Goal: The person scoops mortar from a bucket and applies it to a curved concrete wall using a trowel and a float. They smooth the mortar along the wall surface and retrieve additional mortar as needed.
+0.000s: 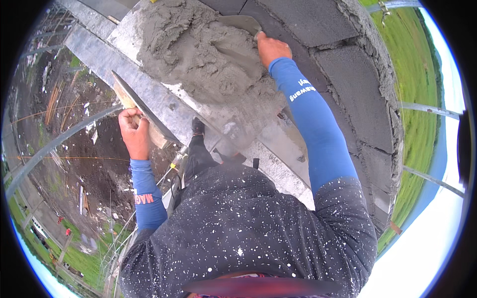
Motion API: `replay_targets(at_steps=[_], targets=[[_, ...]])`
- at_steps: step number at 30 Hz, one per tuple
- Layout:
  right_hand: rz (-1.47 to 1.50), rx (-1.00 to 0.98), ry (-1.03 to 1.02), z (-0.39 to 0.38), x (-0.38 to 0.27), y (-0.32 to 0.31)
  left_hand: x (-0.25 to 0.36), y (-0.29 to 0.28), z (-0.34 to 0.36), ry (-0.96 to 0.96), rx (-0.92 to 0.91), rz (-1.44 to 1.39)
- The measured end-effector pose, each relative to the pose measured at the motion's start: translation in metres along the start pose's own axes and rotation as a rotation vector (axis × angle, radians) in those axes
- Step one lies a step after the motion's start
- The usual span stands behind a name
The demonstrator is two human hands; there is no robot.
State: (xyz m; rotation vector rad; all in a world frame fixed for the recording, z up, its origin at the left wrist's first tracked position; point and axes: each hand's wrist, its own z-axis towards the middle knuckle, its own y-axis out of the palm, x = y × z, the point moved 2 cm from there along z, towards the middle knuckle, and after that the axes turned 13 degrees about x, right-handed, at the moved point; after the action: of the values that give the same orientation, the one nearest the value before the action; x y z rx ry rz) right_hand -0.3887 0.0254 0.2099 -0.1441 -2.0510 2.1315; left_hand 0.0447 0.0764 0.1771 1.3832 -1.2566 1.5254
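A heap of wet grey mortar (pixel 198 54) lies on the boards in front of me. My right hand (pixel 273 50) is closed round the handle of a trowel (pixel 242 22), whose blade rests at the far right edge of the heap. Off to the left, my left hand (pixel 134 131) grips a mortar board (pixel 144 108), a flat plate with wood on its underside, tilted steeply on edge. Most of its top face is turned from view. Both forearms wear blue sleeves.
A wall of grey blocks (pixel 357 84) with mortar joints rises close on my right. Planks (pixel 92 47) form the platform, with a drop to muddy ground (pixel 74 129) at left. Metal scaffold tubes (pixel 64 141) cross on that side. My foot (pixel 198 126) stands near the platform's edge.
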Motion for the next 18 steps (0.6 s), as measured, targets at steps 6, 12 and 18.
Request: replay_targets(at_steps=[6, 12, 18], targets=[[0.07, -0.213, -0.101, -0.07, 0.031, 0.014, 0.039, 0.0, 0.026, 0.189, 0.073, -0.091], [0.15, -0.271, 0.424, -0.086, 0.048, 0.028, 0.074, -0.015, 0.068, 0.11, 0.045, -0.13], [0.804, -0.828, 0.46, -0.054, -0.029, 0.081, 0.083, 0.023, 0.09, 0.188, -0.136, -0.371]])
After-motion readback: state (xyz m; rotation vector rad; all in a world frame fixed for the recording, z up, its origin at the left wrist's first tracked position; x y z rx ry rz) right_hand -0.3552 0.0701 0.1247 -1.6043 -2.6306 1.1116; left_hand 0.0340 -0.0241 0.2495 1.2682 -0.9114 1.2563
